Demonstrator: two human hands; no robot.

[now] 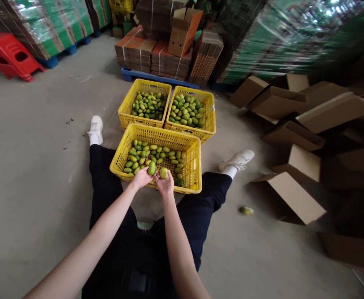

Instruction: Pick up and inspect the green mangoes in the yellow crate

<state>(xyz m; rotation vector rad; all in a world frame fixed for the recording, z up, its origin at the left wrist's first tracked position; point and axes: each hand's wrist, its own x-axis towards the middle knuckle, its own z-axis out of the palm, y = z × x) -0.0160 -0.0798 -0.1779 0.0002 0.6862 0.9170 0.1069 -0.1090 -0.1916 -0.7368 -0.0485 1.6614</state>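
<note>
The left hand (142,177) holds a green mango (151,167) at its fingers; the right hand (166,185) holds a yellowish mango (163,173) in the same manner. Both grips are occupied, one fruit to each, and the hands meet or nearly meet at the fingertips; actual contact cannot be confirmed. The two held fruits are side by side, just apart, over the near side of the front crate (194,164).

This crate is yellow perforated plastic, placed between the seated person's spread legs. Loose mangoes (138,155), green to yellow-green, lie across part of its base; bare slotted floor shows among them. Directly beyond stand two further yellow crates, side by side: the rear left crate (126,119) and the rear right crate (212,120), each with a fuller load of similar fruit.

One stray mango (246,210) lies on the concrete floor (54,166), outside the right leg. Empty cardboard boxes (294,193) are heaped at the right. Behind the crates, strapped flattened cartons (135,52) sit on a blue pallet (160,78), an open carton (186,33) on top. A red plastic stool (9,54) stands at far left, near a film-wrapped load (52,25).
</note>
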